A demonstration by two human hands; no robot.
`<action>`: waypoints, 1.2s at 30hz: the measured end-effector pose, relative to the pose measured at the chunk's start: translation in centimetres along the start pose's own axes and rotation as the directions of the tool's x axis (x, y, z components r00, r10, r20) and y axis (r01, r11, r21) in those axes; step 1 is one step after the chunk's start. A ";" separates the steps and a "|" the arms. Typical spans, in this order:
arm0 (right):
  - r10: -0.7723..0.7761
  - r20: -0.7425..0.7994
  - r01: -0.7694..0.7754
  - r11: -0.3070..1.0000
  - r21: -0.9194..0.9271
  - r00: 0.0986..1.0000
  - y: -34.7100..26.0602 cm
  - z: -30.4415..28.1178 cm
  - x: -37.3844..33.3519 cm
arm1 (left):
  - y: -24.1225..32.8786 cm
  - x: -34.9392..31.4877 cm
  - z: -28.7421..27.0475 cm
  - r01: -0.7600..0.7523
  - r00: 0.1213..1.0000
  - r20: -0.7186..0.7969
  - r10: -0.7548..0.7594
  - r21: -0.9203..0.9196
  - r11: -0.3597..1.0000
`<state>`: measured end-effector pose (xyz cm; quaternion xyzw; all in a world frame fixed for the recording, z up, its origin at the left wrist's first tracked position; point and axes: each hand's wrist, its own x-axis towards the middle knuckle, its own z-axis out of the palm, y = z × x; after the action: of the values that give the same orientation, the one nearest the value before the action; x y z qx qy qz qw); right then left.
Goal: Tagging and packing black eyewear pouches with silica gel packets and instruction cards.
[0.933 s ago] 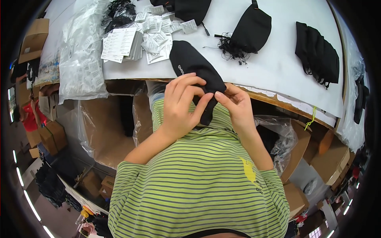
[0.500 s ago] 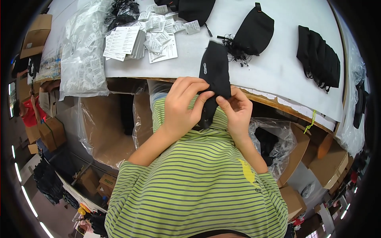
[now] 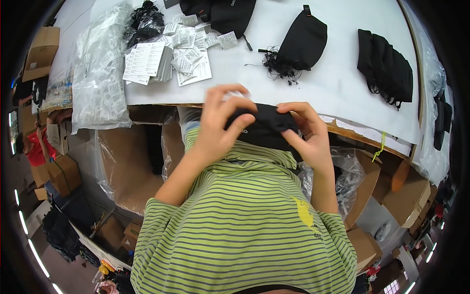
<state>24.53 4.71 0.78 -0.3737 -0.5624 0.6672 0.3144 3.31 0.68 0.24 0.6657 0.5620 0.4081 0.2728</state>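
Note:
A folded black fabric piece (image 3: 267,125) with small light lettering lies crosswise between my hands, in front of the table edge. My right hand (image 3: 309,132) grips its right end, the thumb on the near face and the fingers bent over the top. Around its left end curl the thumb and index finger of my left hand (image 3: 218,122); the other fingers there are raised and blurred. Across the table, a larger black fabric piece (image 3: 306,41) with a top loop lies beside a tangle of thin black cords (image 3: 280,64).
White cards (image 3: 143,61) and small white packets (image 3: 185,41) lie on the white table (image 3: 338,93), near a clear bag of packets (image 3: 98,88). A row of folded black pieces (image 3: 384,68) is at right. Plastic-lined cartons (image 3: 128,169) stand below the edge. A person in red (image 3: 39,147) is far left.
The black fabric piece has turned from upright to crosswise, and its lettering now shows near my left hand. My hands have moved further apart, and my left fingers have lifted.

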 end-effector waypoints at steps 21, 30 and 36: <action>0.186 0.126 -0.138 0.939 -0.316 0.975 0.0 -2.1 -1.3 | -1.4 -1.1 -1.6 0.145 0.943 0.318 -0.099 -0.126 0.981; -0.109 -0.698 -0.068 0.973 -0.221 0.707 -2.4 -17.5 -4.2 | -3.0 -0.5 -2.0 0.212 0.974 0.083 -0.212 0.006 0.977; -0.713 -0.698 0.006 0.700 -0.715 0.068 -3.1 -39.7 -4.8 | -8.0 -1.1 -6.3 0.280 0.948 -0.290 -0.134 0.552 0.786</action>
<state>60.92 21.64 0.99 -0.6100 -0.4692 -0.0270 0.6380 -6.24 0.73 -3.33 0.5978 0.7584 0.2583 0.0289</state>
